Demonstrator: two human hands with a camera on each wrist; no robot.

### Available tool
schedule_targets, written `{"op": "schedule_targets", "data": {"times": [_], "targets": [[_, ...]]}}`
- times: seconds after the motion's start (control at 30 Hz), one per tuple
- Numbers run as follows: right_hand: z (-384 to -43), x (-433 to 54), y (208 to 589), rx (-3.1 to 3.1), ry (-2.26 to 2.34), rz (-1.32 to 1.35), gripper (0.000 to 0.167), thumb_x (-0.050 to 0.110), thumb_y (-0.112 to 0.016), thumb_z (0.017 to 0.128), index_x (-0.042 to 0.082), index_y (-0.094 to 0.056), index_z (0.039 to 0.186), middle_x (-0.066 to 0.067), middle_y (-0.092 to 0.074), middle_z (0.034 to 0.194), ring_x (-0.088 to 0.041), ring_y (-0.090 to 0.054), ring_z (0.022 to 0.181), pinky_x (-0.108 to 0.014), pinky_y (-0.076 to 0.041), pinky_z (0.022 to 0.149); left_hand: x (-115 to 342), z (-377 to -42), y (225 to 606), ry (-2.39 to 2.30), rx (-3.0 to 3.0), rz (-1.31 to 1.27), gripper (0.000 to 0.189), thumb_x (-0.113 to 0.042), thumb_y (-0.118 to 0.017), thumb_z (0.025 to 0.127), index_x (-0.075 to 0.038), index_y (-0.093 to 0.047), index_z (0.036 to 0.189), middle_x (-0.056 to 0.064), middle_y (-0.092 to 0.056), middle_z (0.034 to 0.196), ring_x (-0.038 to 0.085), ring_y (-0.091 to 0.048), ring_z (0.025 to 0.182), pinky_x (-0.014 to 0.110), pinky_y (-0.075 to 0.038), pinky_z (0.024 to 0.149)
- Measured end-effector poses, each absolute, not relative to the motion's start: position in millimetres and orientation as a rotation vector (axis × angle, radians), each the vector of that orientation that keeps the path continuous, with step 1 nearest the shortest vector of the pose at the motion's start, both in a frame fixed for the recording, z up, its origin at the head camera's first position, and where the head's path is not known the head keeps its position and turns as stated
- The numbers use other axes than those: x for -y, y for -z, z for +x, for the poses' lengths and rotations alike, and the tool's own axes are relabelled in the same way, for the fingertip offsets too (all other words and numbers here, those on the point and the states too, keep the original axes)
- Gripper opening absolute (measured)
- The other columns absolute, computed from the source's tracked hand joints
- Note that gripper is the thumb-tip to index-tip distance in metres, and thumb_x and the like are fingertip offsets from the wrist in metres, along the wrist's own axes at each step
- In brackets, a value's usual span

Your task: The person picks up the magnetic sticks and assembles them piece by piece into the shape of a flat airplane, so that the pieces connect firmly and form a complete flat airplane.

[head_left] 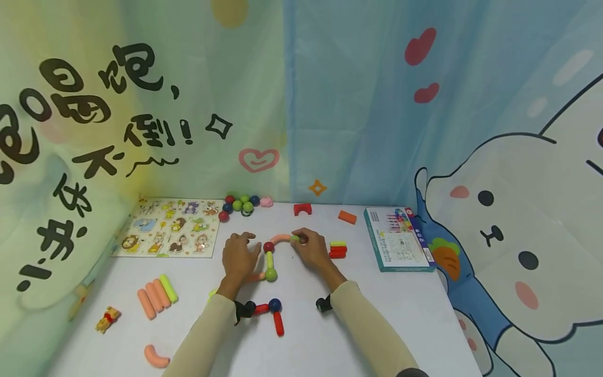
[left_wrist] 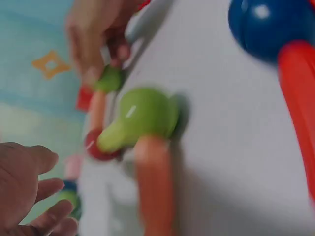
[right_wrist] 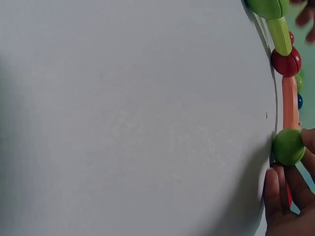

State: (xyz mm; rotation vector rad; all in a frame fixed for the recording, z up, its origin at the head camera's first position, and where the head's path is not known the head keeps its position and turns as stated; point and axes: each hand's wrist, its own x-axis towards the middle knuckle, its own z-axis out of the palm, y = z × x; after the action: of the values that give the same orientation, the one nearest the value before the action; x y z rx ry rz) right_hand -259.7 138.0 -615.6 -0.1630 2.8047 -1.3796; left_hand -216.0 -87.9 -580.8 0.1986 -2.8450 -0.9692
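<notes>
My right hand pinches a green ball at the end of a curved orange rod. That rod's other end meets a red ball. From there a short yellow-green rod runs to a second green ball, which also joins an orange rod partly hidden by my left wrist. Left of the red ball, my left hand hovers with loosely spread fingers, holding nothing. Closer to me, a blue ball joins two red rods; my left sleeve covers what lies beyond.
Several loose balls sit at the back beside an animal picture board. A box lies at the right, near short stacked rods. Leftward are several rods, a toy bear and a curved rod.
</notes>
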Motion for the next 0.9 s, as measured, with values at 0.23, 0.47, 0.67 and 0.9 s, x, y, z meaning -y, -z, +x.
{"op": "schedule_targets", "data": {"times": [0.23, 0.47, 0.67, 0.9], "targets": [[-255, -142, 615, -2.75, 1.435, -0.135, 0.03, 0.018, -0.073, 0.101, 0.017, -0.073, 0.131, -0.003, -0.076, 0.125, -0.02, -0.068, 0.11, -0.04, -0.058, 0.102, 166, -172, 565, 0.849, 2.682, 0.263, 0.032, -0.022, -0.076, 0.096, -0.004, -0.073, 0.122, 0.02, -0.073, 0.101, 0.038, -0.068, 0.089, 0.051, -0.051, 0.073], [-256, -143, 614, -2.709, 1.473, -0.116, 0.031, 0.012, -0.074, 0.1, 0.017, -0.073, 0.13, -0.003, -0.076, 0.126, -0.02, -0.069, 0.113, -0.038, -0.058, 0.103, 228, -123, 569, 0.663, 2.745, 0.641, 0.045, -0.019, -0.076, 0.094, 0.007, -0.063, 0.128, 0.034, -0.063, 0.114, 0.052, -0.063, 0.099, 0.058, -0.048, 0.076], [-256, -144, 615, -2.7, 1.481, -0.121, 0.031, 0.01, -0.074, 0.099, 0.015, -0.074, 0.13, -0.005, -0.076, 0.128, -0.021, -0.071, 0.115, -0.039, -0.058, 0.103, 242, -111, 580, 0.605, 2.847, 0.749, 0.052, -0.017, -0.079, 0.091, 0.013, -0.058, 0.129, 0.037, -0.057, 0.113, 0.053, -0.061, 0.097, 0.057, -0.047, 0.071], [-256, -144, 613, -2.666, 1.475, -0.098, 0.032, 0.01, -0.074, 0.1, 0.016, -0.073, 0.132, -0.004, -0.075, 0.13, -0.021, -0.07, 0.116, -0.039, -0.057, 0.105, 235, -119, 582, 0.604, 2.87, 0.671, 0.054, -0.016, -0.081, 0.089, 0.011, -0.056, 0.128, 0.038, -0.063, 0.115, 0.052, -0.065, 0.095, 0.055, -0.048, 0.066]]}}
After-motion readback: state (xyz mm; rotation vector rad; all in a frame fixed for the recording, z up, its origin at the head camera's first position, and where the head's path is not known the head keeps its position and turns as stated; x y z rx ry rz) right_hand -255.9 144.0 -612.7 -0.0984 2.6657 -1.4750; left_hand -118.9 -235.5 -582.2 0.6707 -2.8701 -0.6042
